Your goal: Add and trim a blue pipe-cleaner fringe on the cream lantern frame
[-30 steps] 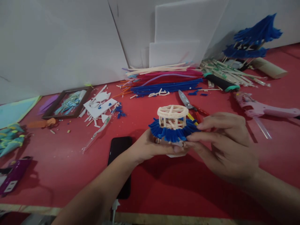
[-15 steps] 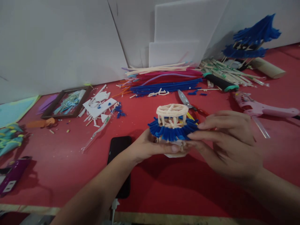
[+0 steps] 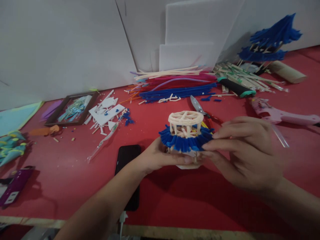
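Above the red table (image 3: 62, 180) I hold a small craft model (image 3: 185, 131): a cream lattice cage of thin sticks with a ruffled blue fringe around its lower rim. My left hand (image 3: 160, 155) grips it from below, thumb pressed along its base. My right hand (image 3: 246, 151) closes on its right side, fingertips touching the blue fringe and the base.
A black phone (image 3: 127, 173) lies under my left forearm. Behind the model lie scissors (image 3: 198, 107), a pile of blue, pink and cream sticks (image 3: 175, 85) and a pink glue gun (image 3: 280, 115). White scraps (image 3: 106, 113), a framed tray (image 3: 72, 110) and a purple lighter (image 3: 13, 188) lie left.
The model and both hands have barely shifted; my right fingers have slid slightly along the fringe.
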A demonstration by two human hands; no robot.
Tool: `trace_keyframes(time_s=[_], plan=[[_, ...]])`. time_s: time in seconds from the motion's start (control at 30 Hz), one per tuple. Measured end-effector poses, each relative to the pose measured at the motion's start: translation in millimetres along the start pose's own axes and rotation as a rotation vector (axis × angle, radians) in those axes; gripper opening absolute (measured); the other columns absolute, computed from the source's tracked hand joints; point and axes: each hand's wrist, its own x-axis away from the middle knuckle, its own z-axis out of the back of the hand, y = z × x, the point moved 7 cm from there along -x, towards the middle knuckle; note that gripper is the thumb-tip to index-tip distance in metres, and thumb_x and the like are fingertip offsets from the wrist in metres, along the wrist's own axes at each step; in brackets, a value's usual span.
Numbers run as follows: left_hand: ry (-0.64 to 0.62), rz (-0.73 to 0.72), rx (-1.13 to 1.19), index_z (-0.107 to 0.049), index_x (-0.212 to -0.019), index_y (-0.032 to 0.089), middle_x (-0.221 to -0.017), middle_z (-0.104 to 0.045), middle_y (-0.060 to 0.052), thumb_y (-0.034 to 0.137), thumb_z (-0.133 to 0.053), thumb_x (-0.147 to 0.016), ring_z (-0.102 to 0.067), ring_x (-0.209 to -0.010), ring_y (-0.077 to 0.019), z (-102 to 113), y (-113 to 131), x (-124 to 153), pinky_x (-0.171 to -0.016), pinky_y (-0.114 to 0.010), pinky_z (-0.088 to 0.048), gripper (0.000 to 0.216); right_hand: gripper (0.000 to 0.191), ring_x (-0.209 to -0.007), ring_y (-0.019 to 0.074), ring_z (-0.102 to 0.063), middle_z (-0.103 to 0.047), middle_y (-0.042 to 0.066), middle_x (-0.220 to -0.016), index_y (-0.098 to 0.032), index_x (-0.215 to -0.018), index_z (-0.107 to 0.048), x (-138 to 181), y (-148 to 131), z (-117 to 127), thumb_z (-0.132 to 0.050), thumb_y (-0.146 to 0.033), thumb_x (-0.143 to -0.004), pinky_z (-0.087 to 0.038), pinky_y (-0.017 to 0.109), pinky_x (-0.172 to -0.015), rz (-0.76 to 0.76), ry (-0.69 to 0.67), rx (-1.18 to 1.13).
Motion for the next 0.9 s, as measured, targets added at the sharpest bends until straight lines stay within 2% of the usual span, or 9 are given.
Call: trace_keyframes(time_s=[0.13,0.33,0.5,0.7,0.9], plan=[[0.016,-0.010,-0.023,-0.079,-0.093,0.018,-0.094,-0.081,-0.007,0.035,-0.095,-0.064,-0.075,-0.097,-0.0256,1.8,1.5,-0.7,-0.106,-0.044,-0.053,0.037,0.015,-0.092,0.0231,-0.066,-0.067,0.003,-0.093,-0.028,-0.095,-0.068,-0.3,2.4,2.3,-0.073,-0.014,-0.090,-0.052,0.045,-0.087,0.022,-0.007,0.011],[0.011,-0.004,-0.031,-0.078,-0.089,0.018,-0.092,-0.080,-0.006,0.033,-0.094,-0.065,-0.073,-0.095,-0.0239,1.0,2.1,-0.2,-0.105,-0.043,-0.053,0.033,0.018,-0.094,0.0236,-0.066,-0.068,0.002,-0.092,-0.029,-0.092,-0.067,1.3,3.2,1.3,-0.066,-0.012,-0.092,-0.052,0.046,-0.085,0.005,-0.006,0.026],[-0.002,-0.026,-0.022,-0.078,-0.089,0.018,-0.088,-0.079,-0.005,0.032,-0.095,-0.065,-0.072,-0.089,-0.0209,1.0,1.3,-0.1,-0.102,-0.040,-0.054,0.032,0.015,-0.097,0.0230,-0.065,-0.068,0.004,-0.094,-0.024,-0.096,-0.066,1.8,-0.7,0.4,-0.068,-0.009,-0.093,-0.053,0.043,-0.087,0.043,0.001,0.011],[-0.026,-0.059,-0.039,-0.079,-0.092,0.016,-0.091,-0.080,-0.008,0.036,-0.094,-0.066,-0.074,-0.093,-0.0243,3.6,2.2,-1.9,-0.102,-0.042,-0.054,0.036,0.018,-0.097,0.0216,-0.065,-0.066,0.002,-0.094,-0.027,-0.103,-0.068,-2.9,-1.4,6.8,-0.076,-0.016,-0.091,-0.054,0.040,-0.087,0.081,0.007,0.063],[-0.050,-0.082,-0.035,-0.079,-0.093,0.016,-0.092,-0.079,-0.008,0.034,-0.093,-0.069,-0.073,-0.094,-0.0240,2.5,2.1,-2.4,-0.104,-0.042,-0.052,0.033,0.015,-0.096,0.0200,-0.063,-0.063,0.001,-0.095,-0.026,-0.101,-0.067,-3.8,-0.3,9.7,-0.071,-0.014,-0.092,-0.054,0.037,-0.085,0.152,-0.047,0.087]])
